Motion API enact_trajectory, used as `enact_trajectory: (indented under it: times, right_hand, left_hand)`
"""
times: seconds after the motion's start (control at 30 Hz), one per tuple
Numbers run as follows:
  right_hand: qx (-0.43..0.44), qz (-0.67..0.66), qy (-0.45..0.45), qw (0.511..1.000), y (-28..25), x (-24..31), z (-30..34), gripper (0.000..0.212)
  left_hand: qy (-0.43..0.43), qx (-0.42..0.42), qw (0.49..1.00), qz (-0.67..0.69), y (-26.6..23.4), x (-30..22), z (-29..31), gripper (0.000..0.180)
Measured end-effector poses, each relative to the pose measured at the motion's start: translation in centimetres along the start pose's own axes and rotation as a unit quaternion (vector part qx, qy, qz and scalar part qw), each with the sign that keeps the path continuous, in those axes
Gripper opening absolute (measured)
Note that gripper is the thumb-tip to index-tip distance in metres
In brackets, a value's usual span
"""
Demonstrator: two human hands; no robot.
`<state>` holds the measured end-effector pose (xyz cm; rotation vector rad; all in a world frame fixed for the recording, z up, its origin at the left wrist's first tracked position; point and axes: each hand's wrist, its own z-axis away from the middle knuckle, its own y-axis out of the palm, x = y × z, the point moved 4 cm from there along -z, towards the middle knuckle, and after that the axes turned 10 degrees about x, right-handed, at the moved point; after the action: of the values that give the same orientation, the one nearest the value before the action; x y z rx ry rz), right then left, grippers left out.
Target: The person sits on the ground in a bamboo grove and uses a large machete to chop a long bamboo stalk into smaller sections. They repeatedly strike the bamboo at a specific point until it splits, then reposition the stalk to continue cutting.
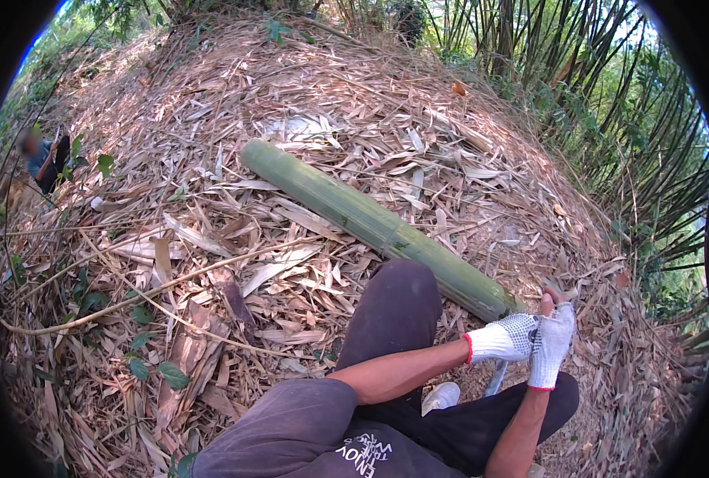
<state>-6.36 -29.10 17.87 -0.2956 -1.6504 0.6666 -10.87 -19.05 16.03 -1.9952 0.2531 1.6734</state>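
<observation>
A thick green bamboo pole [382, 227] lies slantwise on the leaf litter, from the upper middle down to my hands. Its near end stops just beyond my gloves. My left hand [504, 338], in a white dotted glove with a red cuff, is closed and pressed against my right hand. My right hand [555, 338], gloved alike with bare fingertips showing, is closed too, its fingers upward. Whatever the two hands pinch is too small or hidden to make out. Below the left glove a flat grey-blue strip [495, 378] shows, partly covered.
Dry bamboo leaves [291, 103] cover the sloping ground. A long thin bent stem [163, 284] crosses the left side. Bamboo clumps [577, 80] rise at upper right. Another person [44, 163] sits at far left. My bent knees [402, 295] are close to the pole.
</observation>
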Motion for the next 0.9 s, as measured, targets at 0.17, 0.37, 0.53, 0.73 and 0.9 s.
enact_trajectory:
  times: [0.17, 0.37, 0.53, 0.73, 0.9]
  right_hand:
    - [0.016, 0.020, 0.009, 1.000, -0.1, 1.1, 0.2, 0.029]
    - [0.021, 0.000, 0.017, 1.000, 0.3, 1.5, 0.3, 0.028]
    - [0.014, -0.004, 0.019, 1.000, 0.2, 1.1, 0.4, 0.028]
    - [-0.006, 0.008, -0.044, 0.999, 0.0, 3.3, 0.5, 0.024]
    - [-0.061, 0.042, -0.052, 0.996, -5.4, 4.4, 0.6, 0.023]
  left_hand:
    - [-0.011, 0.009, 1.000, -0.014, -0.2, -0.1, -0.1, 0.022]
    - [-0.010, -0.004, 1.000, -0.003, 0.1, 0.8, 0.1, 0.022]
    - [-0.002, -0.001, 1.000, -0.001, 0.0, 0.6, -0.1, 0.022]
    - [-0.047, 0.013, 0.997, -0.063, -2.7, -0.1, 0.4, 0.024]
    - [-0.084, -0.173, 0.978, 0.086, -12.9, -3.6, 4.2, 0.034]
